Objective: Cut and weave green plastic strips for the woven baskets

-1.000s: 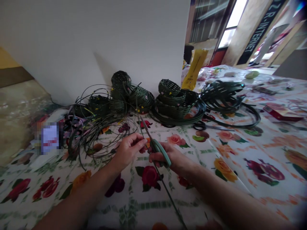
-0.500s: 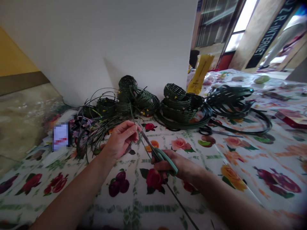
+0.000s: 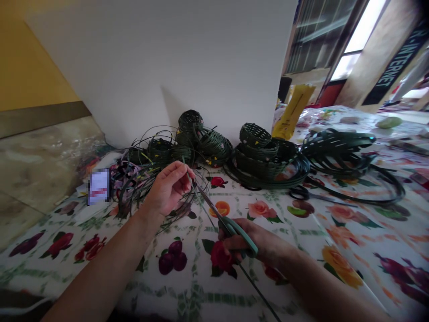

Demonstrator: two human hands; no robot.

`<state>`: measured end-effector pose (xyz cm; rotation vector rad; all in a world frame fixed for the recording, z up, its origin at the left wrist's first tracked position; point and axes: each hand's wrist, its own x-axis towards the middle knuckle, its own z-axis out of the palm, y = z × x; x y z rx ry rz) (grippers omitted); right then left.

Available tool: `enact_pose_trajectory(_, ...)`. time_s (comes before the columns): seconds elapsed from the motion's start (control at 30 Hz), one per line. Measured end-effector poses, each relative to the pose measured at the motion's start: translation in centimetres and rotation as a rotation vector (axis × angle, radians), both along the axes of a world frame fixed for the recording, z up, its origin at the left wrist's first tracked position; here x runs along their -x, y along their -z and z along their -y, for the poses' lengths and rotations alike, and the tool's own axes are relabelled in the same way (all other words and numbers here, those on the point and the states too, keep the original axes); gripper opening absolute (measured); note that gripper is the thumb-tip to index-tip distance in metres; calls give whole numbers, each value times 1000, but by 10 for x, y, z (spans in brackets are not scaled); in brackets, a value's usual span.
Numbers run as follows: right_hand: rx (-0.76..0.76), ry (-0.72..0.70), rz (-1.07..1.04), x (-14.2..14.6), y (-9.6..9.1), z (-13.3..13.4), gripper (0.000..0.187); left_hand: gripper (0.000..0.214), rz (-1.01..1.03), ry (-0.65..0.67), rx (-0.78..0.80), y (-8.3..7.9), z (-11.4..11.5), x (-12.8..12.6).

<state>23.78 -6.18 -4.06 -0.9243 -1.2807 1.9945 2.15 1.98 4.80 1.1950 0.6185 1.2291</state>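
Observation:
My left hand pinches the upper end of a thin dark green strand, which runs down toward the near edge of the table. My right hand is closed round the teal handles of a pair of scissors. Their blades point up and left along the strand, and the tips end just below my left fingers. Both hands hover over a floral tablecloth. Behind my left hand lies a tangle of loose green strands.
Several small dark green woven baskets and coiled strips stand against the white wall. A second pair of scissors with black handles lies right of centre. A yellow packet leans at the back. A blurred label sits at the left.
My left hand has slid up and left along the strand, away from my right hand. The scissors stay in my right hand. The view has tilted up and shifted left.

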Motion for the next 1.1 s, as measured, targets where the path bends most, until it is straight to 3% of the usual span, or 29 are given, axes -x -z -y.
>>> enact_pose_trajectory(0.27,-10,11,12,2,-2,1,14,41,25,-6,43,-2,-4,5)
enact_pose_trajectory(0.53,4,46,16,2,-1,0,18,41,12,-45,24,1,-5,7)
enact_pose_trajectory(0.67,-3,73,17,1,0,0,16,34,-14,-164,-14,10,-8,3)
enact_pose_trajectory(0.8,-44,143,31,3,-3,-2,16,36,-133,-178,-9,28,-3,-4)
enact_pose_trajectory(0.93,-103,259,53,5,-8,-5,22,29,-447,-88,68,53,10,-7)
enact_pose_trajectory(1.1,-151,388,73,5,-8,-8,21,34,-798,248,71,76,32,-17)
